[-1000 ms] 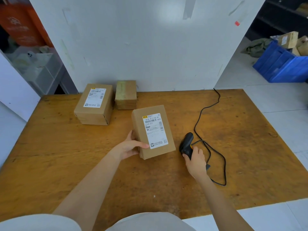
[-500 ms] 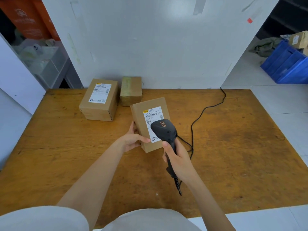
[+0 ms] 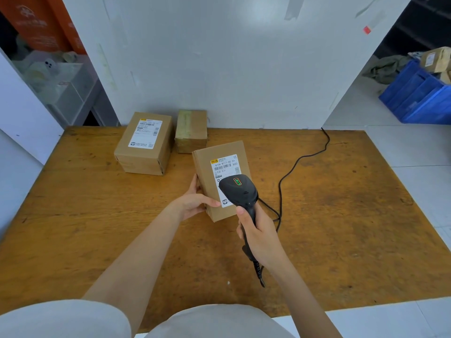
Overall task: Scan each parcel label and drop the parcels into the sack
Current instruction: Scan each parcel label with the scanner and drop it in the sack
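"Where was the parcel (image 3: 209,178)?"

"At the middle of the table (image 3: 341,215), label (image 3: 225,164) facing up. The left hand (image 3: 195,203) gripped its left edge, thumb lying across the top."

"And the right hand (image 3: 261,236)?"

"Wrapped round the handle of the scanner (image 3: 240,191). The head hung just over the label's lower half. The cable (image 3: 292,167) trailed off toward the wall."

"Anything else on there?"

"A labelled box (image 3: 144,145) and a plain box (image 3: 191,130), side by side at the back edge."
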The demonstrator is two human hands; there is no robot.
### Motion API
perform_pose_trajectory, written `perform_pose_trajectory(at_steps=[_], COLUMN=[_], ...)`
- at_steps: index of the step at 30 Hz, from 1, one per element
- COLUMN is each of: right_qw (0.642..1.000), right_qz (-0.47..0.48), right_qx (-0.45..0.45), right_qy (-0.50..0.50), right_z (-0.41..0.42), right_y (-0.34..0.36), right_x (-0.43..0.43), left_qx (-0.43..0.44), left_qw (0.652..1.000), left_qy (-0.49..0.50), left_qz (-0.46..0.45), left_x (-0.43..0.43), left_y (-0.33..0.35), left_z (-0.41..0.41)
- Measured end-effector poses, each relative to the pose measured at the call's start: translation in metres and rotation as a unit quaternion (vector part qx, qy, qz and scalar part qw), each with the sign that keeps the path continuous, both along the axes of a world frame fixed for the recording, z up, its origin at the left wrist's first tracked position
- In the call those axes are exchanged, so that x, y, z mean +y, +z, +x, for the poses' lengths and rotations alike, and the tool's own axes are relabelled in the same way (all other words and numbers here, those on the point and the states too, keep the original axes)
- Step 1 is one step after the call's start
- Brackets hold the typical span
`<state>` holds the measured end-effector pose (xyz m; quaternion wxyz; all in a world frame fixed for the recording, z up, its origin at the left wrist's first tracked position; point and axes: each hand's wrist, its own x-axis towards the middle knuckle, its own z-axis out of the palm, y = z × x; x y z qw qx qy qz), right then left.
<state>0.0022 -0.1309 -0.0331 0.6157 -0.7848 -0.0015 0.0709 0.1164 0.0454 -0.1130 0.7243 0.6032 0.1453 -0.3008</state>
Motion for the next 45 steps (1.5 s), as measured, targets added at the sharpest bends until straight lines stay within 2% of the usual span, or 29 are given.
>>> perform_pose_trajectory(at_steps=[6, 8, 10, 13, 17, 19, 22, 25, 27, 29, 31, 33, 36, 42, 45], right_qw=[1.0, 0.998, 0.988, 0.955, 0.878, 0.855, 0.842, 0.83, 0.84, 0.888, 0.949, 0.976, 0.982, 0.989, 0.988], right_qz=[-0.011, -0.031, -0.092, -0.236, -0.447, -0.492, -0.512, -0.516, -0.51, -0.441, -0.306, -0.216, -0.184, -0.131, -0.102], right_qx=[-0.018, -0.023, -0.028, 0.015, 0.12, 0.138, 0.163, 0.202, 0.163, 0.074, 0.012, -0.014, -0.025, -0.061, -0.095], right_qy=[-0.013, -0.057, -0.122, -0.179, -0.12, -0.089, -0.056, -0.064, -0.095, -0.109, -0.075, -0.027, 0.033, 0.026, 0.061], right_z=[0.001, 0.006, 0.013, 0.024, 0.034, 0.037, 0.039, 0.046, 0.053, 0.062, 0.073, 0.083, 0.088, 0.078, 0.068], right_y=[-0.009, -0.02, -0.037, -0.067, -0.095, -0.102, -0.106, -0.096, -0.084, -0.072, -0.061, -0.052, -0.046, -0.044, -0.036], right_x=[-0.004, -0.01, -0.022, -0.046, -0.063, -0.064, -0.06, -0.05, -0.04, -0.029, -0.012, 0.009, 0.039, 0.09, 0.126], left_qx=[-0.004, 0.0, 0.007, 0.016, 0.02, 0.027, 0.034, 0.032, 0.03, 0.028, 0.03, 0.033, 0.038, 0.036, 0.021], left_qw=[1.0, 1.0, 1.0, 1.0, 0.999, 0.999, 0.999, 0.998, 0.998, 0.997, 0.995, 0.994, 0.993, 0.988, 0.978], left_qy=[-0.003, 0.0, 0.007, 0.019, 0.033, 0.035, 0.036, 0.049, 0.064, 0.078, 0.094, 0.102, 0.108, 0.152, 0.208], left_qz=[0.0, -0.001, -0.003, -0.005, -0.003, 0.001, 0.003, 0.005, 0.005, 0.007, 0.013, 0.014, 0.001, -0.014, -0.009], left_x=[0.002, 0.003, 0.005, 0.009, 0.015, 0.019, 0.027, 0.037, 0.046, 0.053, 0.062, 0.069, 0.079, 0.108, 0.139], left_y=[0.001, 0.001, 0.001, 0.001, -0.001, -0.001, 0.0, 0.002, 0.003, 0.005, 0.009, 0.013, 0.021, 0.035, 0.045], left_z=[0.0, -0.001, -0.002, -0.004, -0.007, -0.009, -0.013, -0.017, -0.019, -0.02, -0.022, -0.025, -0.035, -0.068, -0.095])
